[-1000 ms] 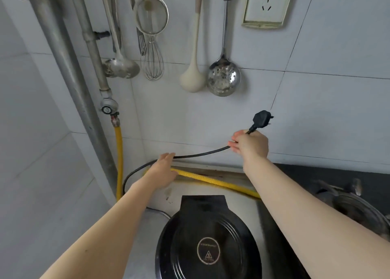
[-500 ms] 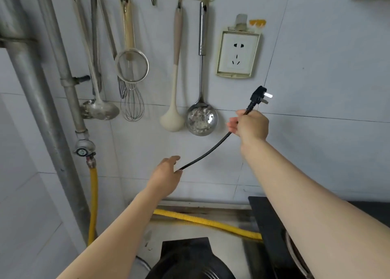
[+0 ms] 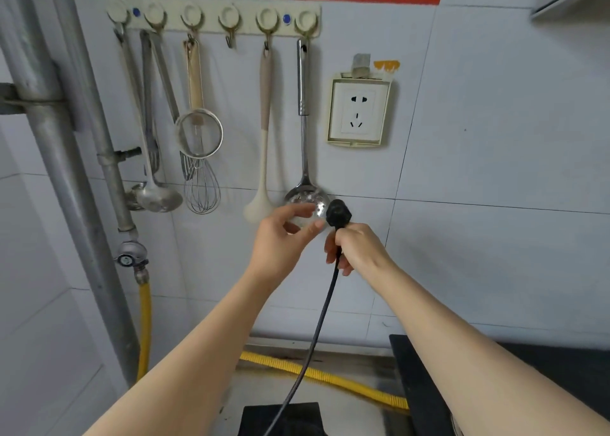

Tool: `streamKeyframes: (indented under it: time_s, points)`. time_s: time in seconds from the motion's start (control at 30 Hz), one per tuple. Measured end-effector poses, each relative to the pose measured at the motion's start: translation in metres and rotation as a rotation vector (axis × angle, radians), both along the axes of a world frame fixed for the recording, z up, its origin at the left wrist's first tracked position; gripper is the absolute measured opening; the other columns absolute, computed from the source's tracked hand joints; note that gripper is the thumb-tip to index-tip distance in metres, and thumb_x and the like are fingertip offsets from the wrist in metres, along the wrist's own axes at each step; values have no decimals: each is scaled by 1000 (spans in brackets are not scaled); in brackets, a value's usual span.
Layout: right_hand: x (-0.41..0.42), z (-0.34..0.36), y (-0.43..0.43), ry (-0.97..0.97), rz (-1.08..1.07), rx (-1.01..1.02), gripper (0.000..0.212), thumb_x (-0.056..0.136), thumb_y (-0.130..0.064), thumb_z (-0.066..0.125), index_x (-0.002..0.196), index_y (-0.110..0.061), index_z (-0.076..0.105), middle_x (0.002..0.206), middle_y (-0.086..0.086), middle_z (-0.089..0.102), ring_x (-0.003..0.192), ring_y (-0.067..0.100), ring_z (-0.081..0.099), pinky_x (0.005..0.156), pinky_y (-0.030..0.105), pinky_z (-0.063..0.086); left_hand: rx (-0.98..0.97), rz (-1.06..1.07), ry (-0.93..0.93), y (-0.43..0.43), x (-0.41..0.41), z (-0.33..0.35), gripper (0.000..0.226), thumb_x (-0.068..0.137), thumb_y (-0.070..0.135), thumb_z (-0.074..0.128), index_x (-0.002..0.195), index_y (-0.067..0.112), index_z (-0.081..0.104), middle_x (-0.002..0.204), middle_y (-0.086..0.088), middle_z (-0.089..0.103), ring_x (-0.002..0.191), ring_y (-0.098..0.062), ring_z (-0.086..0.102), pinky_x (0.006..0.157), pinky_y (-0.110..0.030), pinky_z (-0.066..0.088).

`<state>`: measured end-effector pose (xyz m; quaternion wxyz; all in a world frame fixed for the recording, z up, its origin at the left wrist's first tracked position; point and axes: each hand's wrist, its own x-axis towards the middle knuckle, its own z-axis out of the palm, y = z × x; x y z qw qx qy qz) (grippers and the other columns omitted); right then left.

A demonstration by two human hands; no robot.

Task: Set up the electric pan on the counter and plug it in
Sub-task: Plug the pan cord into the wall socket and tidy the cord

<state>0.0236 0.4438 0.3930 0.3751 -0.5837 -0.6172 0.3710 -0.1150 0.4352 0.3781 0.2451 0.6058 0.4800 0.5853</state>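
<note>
Matt black plastic plug (image 3: 338,213) on a smooth rubbery cord (image 3: 321,316); shiny perforated metal skimmer (image 3: 305,158); glossy white tiles (image 3: 495,122); ribbed yellow hose (image 3: 330,378).

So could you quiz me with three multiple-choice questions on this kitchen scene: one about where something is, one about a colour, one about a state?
1. Where is the wall socket relative to the plug?
A. Above it, slightly to the right
B. Below it
C. Far to the left

2. What colour is the corrugated hose along the base of the wall?
A. Black
B. Yellow
C. Red

3. What state is the plug in?
A. Seated in the socket
B. Lying on the counter
C. Held up, not yet inserted

Answers: 1 A, the socket sits higher on the tiles; 2 B, the hose is plainly yellow; 3 C, the right hand grips the cord just below the plug while the left hand is open beside it, and the socket's holes are empty.
</note>
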Motion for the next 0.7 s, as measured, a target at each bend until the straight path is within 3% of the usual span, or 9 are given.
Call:
streamKeyframes:
  time_s: [0.13, 0.27, 0.37, 0.5, 0.57, 0.63, 0.7]
  points:
    - [7, 1, 4, -30, 19, -3, 29, 83, -7, 38, 83, -8, 67, 69, 9, 67, 58, 21, 56, 54, 28, 50, -26, -16, -32, 2, 6, 8, 15, 81, 20, 74, 95, 18, 72, 86, 9, 68, 63, 0, 50, 60, -7, 44]
    - [6, 2, 7, 54, 7, 70, 23, 92, -24, 45, 104, -12, 61, 79, 11, 70, 63, 25, 67, 64, 34, 61, -79, -44, 0, 6, 9, 9, 17, 83, 16, 70, 100, 17, 71, 95, 6, 71, 74, -9, 58, 73, -27, 54]
    - [5, 8, 11, 142, -33, 116, 35, 92, -51, 45, 96, -20, 59, 78, 9, 70, 67, 27, 74, 73, 40, 62, -96, -11, -29, 8, 9, 8, 13, 87, 14, 64, 98, 19, 69, 96, 6, 70, 82, -16, 62, 77, -32, 54]
    - [2, 29, 24, 207, -70, 177, 43, 93, -58, 40, 79, -21, 57, 81, 9, 71, 74, 31, 74, 75, 44, 61, -80, 7, -24, 10, 9, 10, 10, 88, 22, 64, 84, 31, 67, 84, 6, 69, 77, -22, 60, 76, -37, 53]
    - [-1, 45, 31, 262, -53, 192, 44, 94, -57, 38, 86, -18, 59, 84, 11, 69, 77, 33, 74, 78, 46, 60, -98, -29, 15, 14, 10, 12, 3, 86, 30, 67, 85, 29, 69, 79, 10, 67, 71, -14, 57, 71, -31, 50]
    - [-2, 61, 37, 272, -39, 210, 49, 95, -59, 35, 99, -16, 59, 86, 13, 69, 76, 34, 74, 78, 45, 60, -144, -21, 150, 21, 11, 14, 21, 79, 41, 71, 92, 25, 71, 86, 14, 69, 76, -6, 61, 76, -25, 48]
    - [-4, 73, 45, 256, -51, 226, 54, 94, -63, 32, 96, -16, 59, 84, 13, 70, 72, 33, 74, 74, 43, 61, -169, 52, 319, 29, 15, 15, 29, 74, 46, 72, 96, 27, 70, 92, 17, 69, 89, -5, 63, 82, -29, 50]
